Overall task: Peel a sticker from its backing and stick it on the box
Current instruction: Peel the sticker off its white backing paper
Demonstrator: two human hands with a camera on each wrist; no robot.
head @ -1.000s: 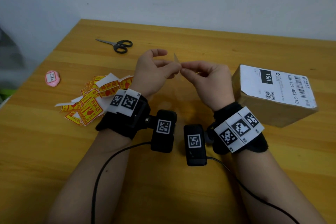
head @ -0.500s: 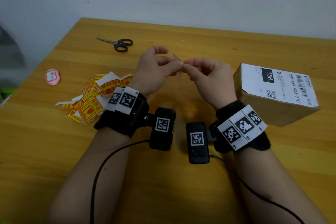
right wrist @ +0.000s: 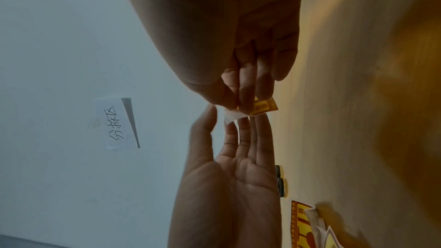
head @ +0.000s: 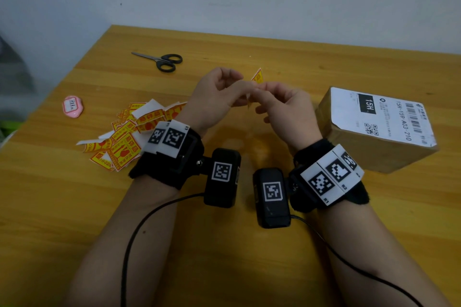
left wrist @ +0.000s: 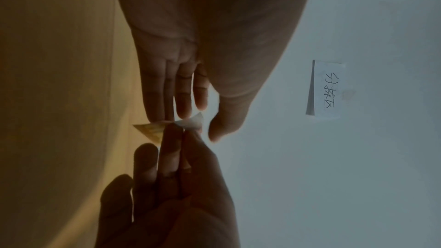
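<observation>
A small yellow sticker point(head: 257, 77) is held above the table between my two hands. My right hand point(head: 262, 88) pinches it between thumb and fingers, which the right wrist view shows at the sticker point(right wrist: 264, 107). A white flap of backing point(right wrist: 232, 117) hangs off it and lies against the straight fingers point(right wrist: 243, 139) of my left hand point(head: 239, 86). The left thumb point(left wrist: 226, 120) stands a little apart from the backing point(left wrist: 190, 122). The cardboard box point(head: 374, 127), with a white shipping label on top, sits on the table to the right of my right hand.
A pile of yellow and red stickers point(head: 124, 142) lies left of my left wrist. Black scissors point(head: 162, 61) lie at the back, and a pink oval object point(head: 72, 106) at the far left. A handwritten paper note point(left wrist: 326, 90) hangs on the wall. The wooden table point(head: 50, 207) ends at the wall.
The sticker has turned from edge-on, so its yellow face now shows above the fingertips. Both hands have drifted slightly away from me, still together.
</observation>
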